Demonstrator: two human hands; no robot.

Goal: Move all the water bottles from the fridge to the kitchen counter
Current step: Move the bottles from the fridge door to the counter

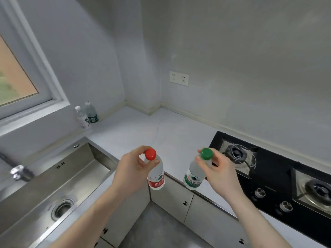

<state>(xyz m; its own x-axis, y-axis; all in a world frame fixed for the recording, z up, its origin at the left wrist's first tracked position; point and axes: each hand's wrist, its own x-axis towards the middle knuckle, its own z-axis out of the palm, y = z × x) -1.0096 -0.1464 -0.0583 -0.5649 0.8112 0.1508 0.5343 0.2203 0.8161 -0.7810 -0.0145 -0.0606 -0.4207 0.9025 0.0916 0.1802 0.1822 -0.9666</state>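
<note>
Red-capped and clear-bodied, one water bottle (155,173) hangs near-upright from the left hand (131,169), whose fingertips pinch its neck, while the right hand (217,169) pinches the green-capped bottle (195,174) likewise. Both hang over the near edge of the pale stone-look table (161,133), beyond the hands, so setting down means reaching forward. Two more plastic bottles (86,114) stand at its far left corner.

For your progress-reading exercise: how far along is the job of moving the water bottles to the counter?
Done: two bottles stand on the counter by the window. In hand: the left hand holds a red-capped bottle, the right hand a green-capped bottle. Left: setting both down; the fridge is out of view.
</note>
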